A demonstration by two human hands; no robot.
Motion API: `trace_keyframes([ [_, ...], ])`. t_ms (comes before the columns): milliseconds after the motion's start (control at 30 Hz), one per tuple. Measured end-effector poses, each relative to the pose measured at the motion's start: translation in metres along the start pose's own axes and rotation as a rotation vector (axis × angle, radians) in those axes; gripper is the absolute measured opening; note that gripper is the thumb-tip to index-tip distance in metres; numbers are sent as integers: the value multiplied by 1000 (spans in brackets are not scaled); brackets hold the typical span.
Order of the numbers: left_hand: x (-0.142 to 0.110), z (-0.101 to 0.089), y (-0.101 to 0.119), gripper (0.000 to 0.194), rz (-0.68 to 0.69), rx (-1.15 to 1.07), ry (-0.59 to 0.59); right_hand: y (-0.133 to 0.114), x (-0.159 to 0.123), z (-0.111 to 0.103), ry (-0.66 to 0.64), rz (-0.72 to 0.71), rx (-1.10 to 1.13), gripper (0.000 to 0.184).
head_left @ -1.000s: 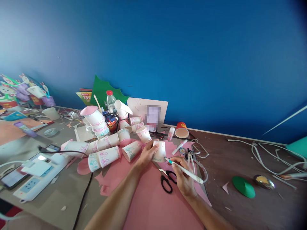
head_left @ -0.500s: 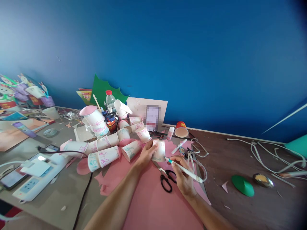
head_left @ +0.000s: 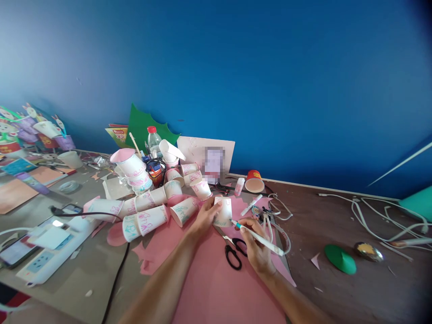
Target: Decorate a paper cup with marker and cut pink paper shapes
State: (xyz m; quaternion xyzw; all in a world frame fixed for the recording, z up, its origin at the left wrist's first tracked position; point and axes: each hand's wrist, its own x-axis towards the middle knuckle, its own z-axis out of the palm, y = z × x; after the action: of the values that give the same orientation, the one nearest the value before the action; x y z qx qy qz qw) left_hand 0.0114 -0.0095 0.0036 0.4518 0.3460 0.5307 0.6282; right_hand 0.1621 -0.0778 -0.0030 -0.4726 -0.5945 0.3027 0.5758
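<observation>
My left hand [head_left: 206,216] is closed around the side of a white paper cup [head_left: 224,209] that has pink marks near its top and teal strokes low down. In my right hand [head_left: 255,247] is a white marker [head_left: 265,241] with a teal tip, held like a pen, its point at the cup's lower right edge. Scissors [head_left: 233,254] with black handles lie between my hands on pink paper [head_left: 216,288], blades partly under the cup. A drawn-on paper cup [head_left: 184,211] lies just left of my left hand.
Several decorated cups [head_left: 151,220] lie in rows on the left, beside a power strip [head_left: 43,261] and a black cable [head_left: 116,279]. A red cup [head_left: 254,181] is at the wall. White cables [head_left: 357,211] and a green paper cone [head_left: 340,259] sit on the right.
Both hands stay almost in place, with the marker tip still at the cup's lower right. The whole view has shifted very slightly.
</observation>
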Motion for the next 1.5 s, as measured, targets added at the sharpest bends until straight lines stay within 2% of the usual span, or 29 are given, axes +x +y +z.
trace_keyframes([
  [300,0,-1,1,41,-14,15,15,0,-1,1,-4,16,21,15],
  [667,-2,1,4,34,-1,39,6,-1,-1,1,-18,3,24,15],
  [900,-1,0,4,39,-16,34,-8,1,-1,0,-23,-19,8,15],
  [1133,-2,2,5,43,-38,34,33,1,-1,-1,-38,-36,-12,15],
  [1500,-3,2,8,41,-16,89,34,0,0,-1,-55,-27,-15,15],
])
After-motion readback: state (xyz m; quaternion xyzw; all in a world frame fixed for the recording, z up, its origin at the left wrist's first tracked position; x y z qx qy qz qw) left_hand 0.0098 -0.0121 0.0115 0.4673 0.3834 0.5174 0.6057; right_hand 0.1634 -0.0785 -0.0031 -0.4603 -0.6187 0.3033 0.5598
